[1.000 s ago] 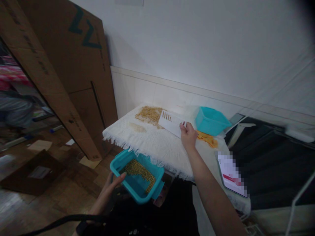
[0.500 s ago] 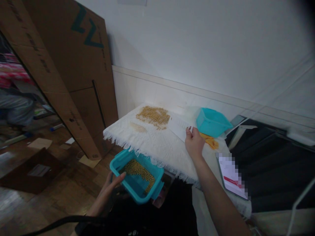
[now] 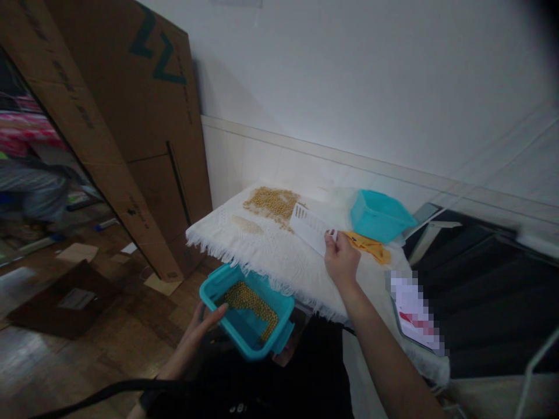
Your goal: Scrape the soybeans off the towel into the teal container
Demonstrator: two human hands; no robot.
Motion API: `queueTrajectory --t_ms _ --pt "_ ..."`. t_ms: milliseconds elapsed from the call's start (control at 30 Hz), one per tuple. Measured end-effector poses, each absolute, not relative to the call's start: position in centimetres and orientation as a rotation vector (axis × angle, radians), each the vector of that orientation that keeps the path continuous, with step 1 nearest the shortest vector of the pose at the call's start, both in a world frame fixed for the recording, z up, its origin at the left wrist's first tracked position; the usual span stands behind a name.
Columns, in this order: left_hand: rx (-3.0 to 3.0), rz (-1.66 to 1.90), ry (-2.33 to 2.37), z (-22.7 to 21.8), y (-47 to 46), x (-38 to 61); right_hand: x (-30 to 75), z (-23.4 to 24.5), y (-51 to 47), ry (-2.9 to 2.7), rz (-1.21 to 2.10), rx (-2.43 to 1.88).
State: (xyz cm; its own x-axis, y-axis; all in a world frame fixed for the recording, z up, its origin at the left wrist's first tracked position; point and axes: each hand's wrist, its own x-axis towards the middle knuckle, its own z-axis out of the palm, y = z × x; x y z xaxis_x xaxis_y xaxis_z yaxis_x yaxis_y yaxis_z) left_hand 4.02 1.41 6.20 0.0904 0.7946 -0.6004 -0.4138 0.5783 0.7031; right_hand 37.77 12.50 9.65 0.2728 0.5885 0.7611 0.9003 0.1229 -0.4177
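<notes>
My left hand [image 3: 205, 326] grips the rim of a turquoise plastic basin [image 3: 248, 348], thumb over the edge. Soybeans [image 3: 251, 301] lie along the far side inside it, just below the table's fringed front edge. Pinched in my right hand [image 3: 342, 258] is a flat white piece with slots at its far end [image 3: 311, 228]. Its slotted end touches the edge of a pile of soybeans [image 3: 275, 202] spread on the white tablecloth [image 3: 279, 256]. Beside my right hand lies a crumpled yellow cloth [image 3: 371, 249].
A second turquoise basin [image 3: 382, 216] stands at the table's back right. A phone or tablet [image 3: 417, 317] with a blurred screen lies at the right edge. A tall cardboard box [image 3: 144, 134] rises on the left, and flattened cardboard [image 3: 61, 299] lies on the wooden floor.
The white slotted piece has shifted slightly left and tilted, so its slots now show at the beans' edge. More of the yellow cloth is visible. My left hand still holds the basin.
</notes>
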Motion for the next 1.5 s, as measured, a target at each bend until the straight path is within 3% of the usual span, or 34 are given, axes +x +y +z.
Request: queueTrajectory --t_ms 1500 --pt "0.437 0.93 1.19 6.3 1.4 4.0 38.4 10.1 12.0 -1.28 -0.306 -1.445"
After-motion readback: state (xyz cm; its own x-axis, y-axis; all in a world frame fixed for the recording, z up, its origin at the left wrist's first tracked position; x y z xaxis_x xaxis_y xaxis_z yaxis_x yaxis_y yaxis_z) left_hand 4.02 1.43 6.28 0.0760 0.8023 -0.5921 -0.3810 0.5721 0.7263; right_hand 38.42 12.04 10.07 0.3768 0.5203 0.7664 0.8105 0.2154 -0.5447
